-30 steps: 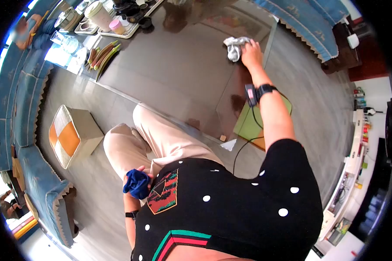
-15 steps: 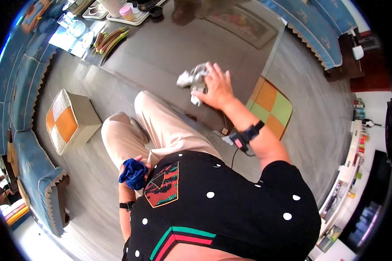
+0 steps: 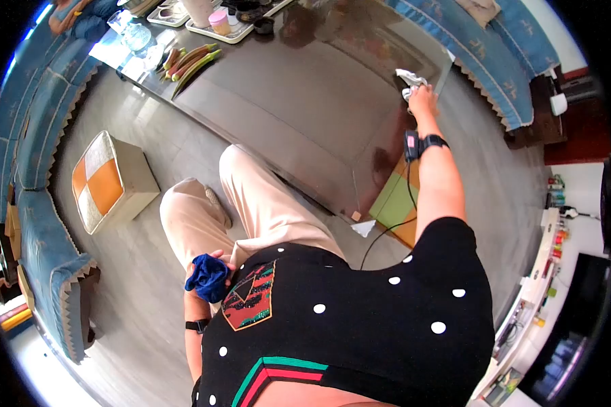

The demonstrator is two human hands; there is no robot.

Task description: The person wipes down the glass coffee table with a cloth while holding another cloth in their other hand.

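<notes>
My right hand (image 3: 423, 102) reaches out to the right end of the dark glossy table (image 3: 285, 108). Its fingers are closed on a crumpled grey-white cloth (image 3: 410, 79), which lies against the tabletop near the edge. Down by my lap, my left hand (image 3: 228, 260) is wrapped round a bunched dark blue cloth (image 3: 208, 278). That cloth covers most of the palm and fingers, and it rests beside my black dotted shirt.
Long reddish-green pods (image 3: 190, 62) lie near the table's far left edge, by a glass jug (image 3: 130, 34). Trays (image 3: 217, 30) with cups stand behind. A checkered stool (image 3: 112, 182) is left; another (image 3: 395, 198) sits under the table's right corner. Blue sofas (image 3: 44, 149) flank both sides.
My right hand has swept the grey-white cloth from the table's near middle out to its right end, straightening the arm. My left hand and the blue cloth have stayed by my lap.
</notes>
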